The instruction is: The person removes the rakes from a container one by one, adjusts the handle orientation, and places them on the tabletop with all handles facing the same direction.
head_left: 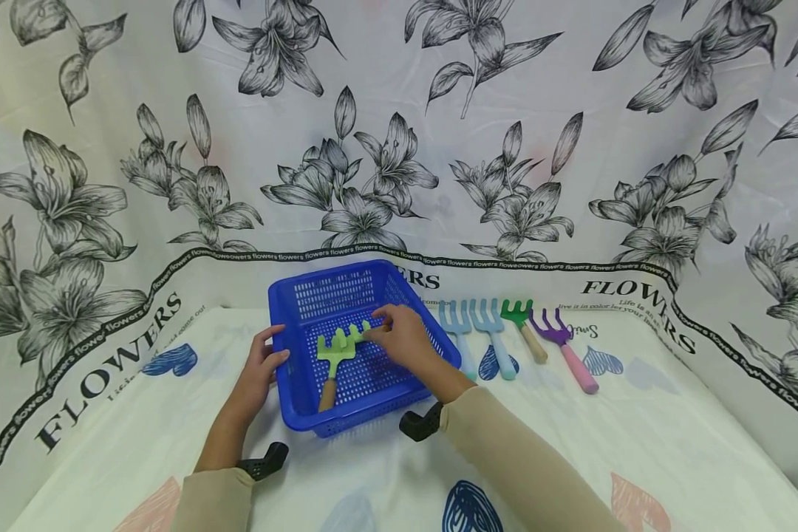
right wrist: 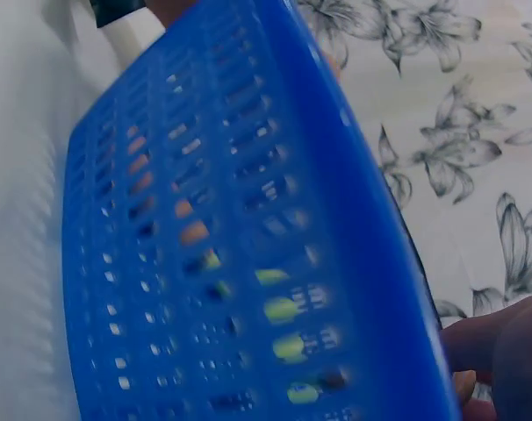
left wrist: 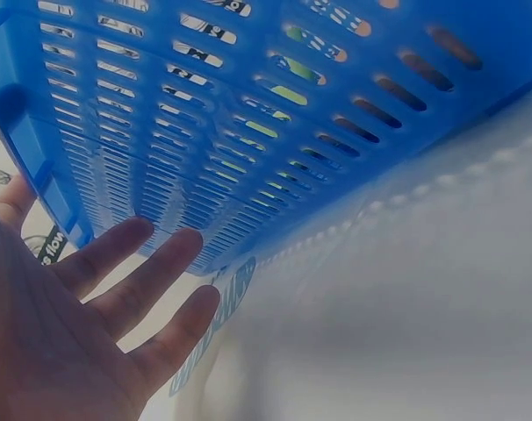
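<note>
A blue plastic basket (head_left: pixel 372 403) with slotted walls stands in the middle of the table. My left hand (head_left: pixel 261 369) grips its left rim, thumb and forefinger at the edge; in the left wrist view the other fingers (left wrist: pixel 152 272) spread beside the outer wall. Inside the basket lies a light green hand fork (head_left: pixel 335 358) with a wooden handle, tines toward the back. My right hand (head_left: pixel 402 336) reaches over the floor of the basket and pinches a second light green hand fork (head_left: pixel 355 334), its handle hidden by the hand. Its tines point left, overlapping the first fork.
Right of the basket lie two light blue hand forks (head_left: pixel 461 332), a green one with a wooden handle (head_left: pixel 528 332) and a purple one with a pink handle (head_left: pixel 565 347). A flower-printed cloth (head_left: pixel 505 185) hangs behind. Black wrist mounts (head_left: pixel 422 423) sit at both cuffs.
</note>
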A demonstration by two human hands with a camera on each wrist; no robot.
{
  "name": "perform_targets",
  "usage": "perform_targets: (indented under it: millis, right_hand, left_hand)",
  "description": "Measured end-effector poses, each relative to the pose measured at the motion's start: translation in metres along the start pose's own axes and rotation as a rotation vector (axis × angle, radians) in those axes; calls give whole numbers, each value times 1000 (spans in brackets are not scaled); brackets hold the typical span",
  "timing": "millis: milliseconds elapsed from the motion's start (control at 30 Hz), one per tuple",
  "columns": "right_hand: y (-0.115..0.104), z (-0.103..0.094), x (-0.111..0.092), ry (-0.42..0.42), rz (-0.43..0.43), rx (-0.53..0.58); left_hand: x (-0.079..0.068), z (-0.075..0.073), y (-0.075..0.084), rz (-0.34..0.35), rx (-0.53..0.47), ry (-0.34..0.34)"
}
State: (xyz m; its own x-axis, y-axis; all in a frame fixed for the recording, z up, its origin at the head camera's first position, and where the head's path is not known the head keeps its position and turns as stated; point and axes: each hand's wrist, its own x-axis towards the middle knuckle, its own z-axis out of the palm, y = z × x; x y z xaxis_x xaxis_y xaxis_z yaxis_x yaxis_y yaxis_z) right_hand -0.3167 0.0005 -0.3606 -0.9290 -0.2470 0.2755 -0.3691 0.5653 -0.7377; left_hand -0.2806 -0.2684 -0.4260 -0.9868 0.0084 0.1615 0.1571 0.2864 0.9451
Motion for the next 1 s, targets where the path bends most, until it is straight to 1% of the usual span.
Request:
perform_targets:
  millis: [100,367,567,700,867,1000]
  right_hand:
    - [6,-6,0,11,13,-8]
    - [22,-23,-3,57,-24,-61]
    - [24,-31,-4,77,-19,-46]
    - [25,-37,-5,113,-21,-68]
    - [27,-48,-3,168,-21,-42]
    - [32,-58,-4,216,-32,10]
  left_hand:
    - [-1,-1,0,-5,-4,-1]
    - [-2,1,-1,-8,-8,2]
    - [0,1,-2,12,-1,5]
    - [0,1,-2,8,9,5]
    - [0,0,1,1,-3,2]
    - [-1,0,1,-4,-7,-1]
